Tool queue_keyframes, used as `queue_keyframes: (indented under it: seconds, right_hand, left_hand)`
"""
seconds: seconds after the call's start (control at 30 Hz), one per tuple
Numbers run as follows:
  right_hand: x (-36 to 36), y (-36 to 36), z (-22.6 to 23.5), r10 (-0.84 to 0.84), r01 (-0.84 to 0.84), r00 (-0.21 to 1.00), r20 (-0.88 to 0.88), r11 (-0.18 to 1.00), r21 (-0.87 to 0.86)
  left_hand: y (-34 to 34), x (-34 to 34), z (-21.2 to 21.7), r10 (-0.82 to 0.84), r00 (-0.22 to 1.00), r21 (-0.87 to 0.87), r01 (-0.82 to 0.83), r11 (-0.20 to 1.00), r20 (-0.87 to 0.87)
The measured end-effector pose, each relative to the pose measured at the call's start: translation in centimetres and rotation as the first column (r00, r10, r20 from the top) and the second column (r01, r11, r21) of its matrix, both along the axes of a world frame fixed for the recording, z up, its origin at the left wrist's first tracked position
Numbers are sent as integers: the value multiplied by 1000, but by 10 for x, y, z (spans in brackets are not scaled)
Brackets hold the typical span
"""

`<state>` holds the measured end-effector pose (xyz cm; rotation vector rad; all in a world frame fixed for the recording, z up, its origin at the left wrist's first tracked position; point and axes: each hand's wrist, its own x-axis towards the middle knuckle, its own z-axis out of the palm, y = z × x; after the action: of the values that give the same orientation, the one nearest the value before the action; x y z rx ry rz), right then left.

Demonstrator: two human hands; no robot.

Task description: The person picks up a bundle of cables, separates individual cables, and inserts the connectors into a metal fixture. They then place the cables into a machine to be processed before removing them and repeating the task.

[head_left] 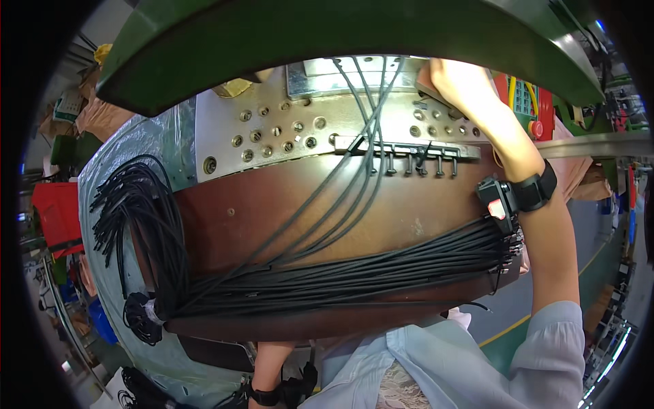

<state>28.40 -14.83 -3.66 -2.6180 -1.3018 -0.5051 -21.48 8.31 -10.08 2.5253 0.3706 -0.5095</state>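
My right hand (455, 76) reaches up to the metal plate beneath the green machine arm, beside a brown block (433, 88). The arm hides its fingertips, so I cannot make out what they hold. My left forearm (271, 362) goes under the near edge of the brown board, which hides the left hand. A thick bundle of black cables (340, 281) lies across the board. Several black cables (354, 178) rise from it to the machine, their upper ends hidden by the arm. A metal bar (449, 149) with small black pegs stands along the plate's edge.
The curved green machine arm (340, 31) spans the top. Loose cable ends (116, 204) hang over at the left, tied with a white band (155, 313). A red control box (545, 112) stands beyond my right wrist. The perforated metal plate (225, 136) borders the brown board (231, 235).
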Motion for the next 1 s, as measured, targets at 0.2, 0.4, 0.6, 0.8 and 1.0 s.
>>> queue_keyframes:
  seconds: [0.2,0.4,0.6,0.8,1.0]
  right_hand:
    - [-96,-12,51,88,-91,996,23,957,274]
    - [-219,-228,7,-500,667,744,-443,528,525]
    - [-348,-283,-165,-363,537,621,-695,842,41]
    - [-358,-278,-202,-366,502,671,-645,864,33]
    - [-341,-268,-189,-339,475,691,-638,879,47]
  left_hand:
    - [-1,-5,7,13,1000,68,-15,998,24]
    - [3,-8,1,48,999,111,-49,993,17]
    - [4,-2,2,51,998,152,-54,987,26]
    - [5,-7,-6,85,996,188,-77,979,-31]
    - [15,-19,-26,-84,963,298,4,955,256]
